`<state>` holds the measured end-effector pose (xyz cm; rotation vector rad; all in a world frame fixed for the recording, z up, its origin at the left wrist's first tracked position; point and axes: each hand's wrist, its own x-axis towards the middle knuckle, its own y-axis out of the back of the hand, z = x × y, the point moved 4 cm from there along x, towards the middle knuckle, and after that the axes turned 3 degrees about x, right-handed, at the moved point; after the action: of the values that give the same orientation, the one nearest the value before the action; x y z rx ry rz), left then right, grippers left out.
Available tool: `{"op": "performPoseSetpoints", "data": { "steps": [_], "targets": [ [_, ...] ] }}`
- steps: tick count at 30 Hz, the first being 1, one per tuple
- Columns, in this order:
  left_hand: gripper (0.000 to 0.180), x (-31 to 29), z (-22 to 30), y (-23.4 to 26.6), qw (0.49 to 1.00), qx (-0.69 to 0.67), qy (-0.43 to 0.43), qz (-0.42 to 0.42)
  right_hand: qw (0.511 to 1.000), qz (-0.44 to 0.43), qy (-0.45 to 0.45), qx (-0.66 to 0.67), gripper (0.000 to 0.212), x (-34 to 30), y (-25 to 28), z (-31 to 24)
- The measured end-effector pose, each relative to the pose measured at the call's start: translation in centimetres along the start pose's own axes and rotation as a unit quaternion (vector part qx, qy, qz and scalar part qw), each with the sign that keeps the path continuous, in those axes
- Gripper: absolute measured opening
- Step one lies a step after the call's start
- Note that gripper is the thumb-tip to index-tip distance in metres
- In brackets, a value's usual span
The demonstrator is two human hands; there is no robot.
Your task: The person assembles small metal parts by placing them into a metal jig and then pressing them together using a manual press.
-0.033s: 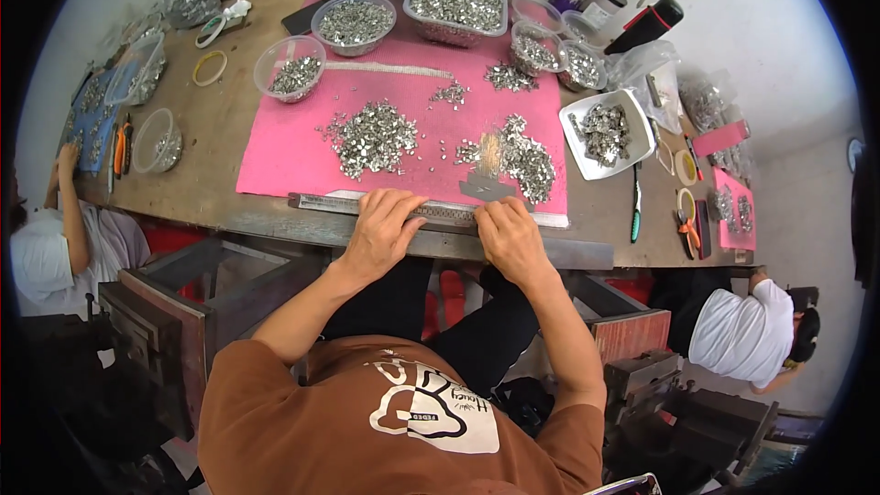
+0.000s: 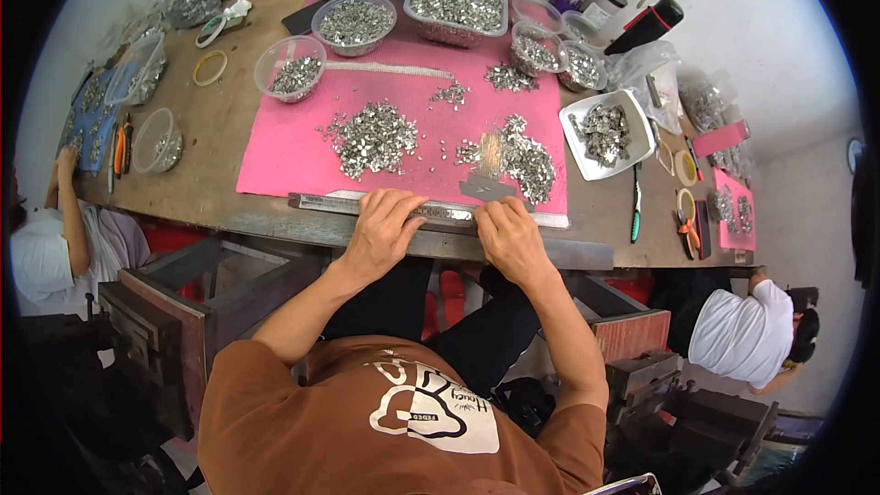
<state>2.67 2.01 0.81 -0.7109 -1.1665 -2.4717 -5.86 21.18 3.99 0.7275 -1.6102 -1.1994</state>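
A long, narrow metal strip (image 2: 323, 204) lies along the near edge of the pink mat (image 2: 284, 151). My left hand (image 2: 383, 227) presses its bent fingers on the strip's middle, thumb pointing right. My right hand (image 2: 510, 236) is closed at the strip's right part, its fingertips pinched together; what they pinch is hidden. Between the hands, a row of small shiny pieces (image 2: 449, 214) shows along the strip. Just beyond my right fingers rests a flat grey plate (image 2: 486, 188). Piles of small silvery metal pieces lie beyond it, one at left (image 2: 374, 139) and one at right (image 2: 529, 165).
Tubs of metal pieces (image 2: 456, 2) stand at the back. A white square dish (image 2: 609, 133) sits right of the mat, near a green-handled brush (image 2: 635, 211). Orange-handled pliers (image 2: 687, 231) lie farther right. Other people sit at left (image 2: 73, 238) and right (image 2: 742, 330).
The stretch of strip between my hands looked dark and patterned before; now it looks brighter and more silvery. My hands have hardly moved.
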Motion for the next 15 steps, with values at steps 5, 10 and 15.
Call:
{"op": "performPoseSetpoints", "data": {
  "steps": [5, 10, 15],
  "targets": [
    [0.028, 0.1, 0.1, 0.0, 1.0, 0.002, -0.002, 0.007, 0.99, 0.035, -0.055, 0.124, 0.009, 0.6, 0.8, 0.8],
    [0.023, 0.2, 0.0, -0.2, 1.0, -0.001, 0.011, 0.012, 0.964, 0.018, -0.135, 0.227, 0.004, 0.5, 0.4, 1.7],
    [0.024, 0.0, -0.2, -0.3, 1.0, 0.005, 0.014, 0.013, 0.949, 0.034, -0.156, 0.272, 0.003, 0.6, 0.3, 1.9]
  ]
}}
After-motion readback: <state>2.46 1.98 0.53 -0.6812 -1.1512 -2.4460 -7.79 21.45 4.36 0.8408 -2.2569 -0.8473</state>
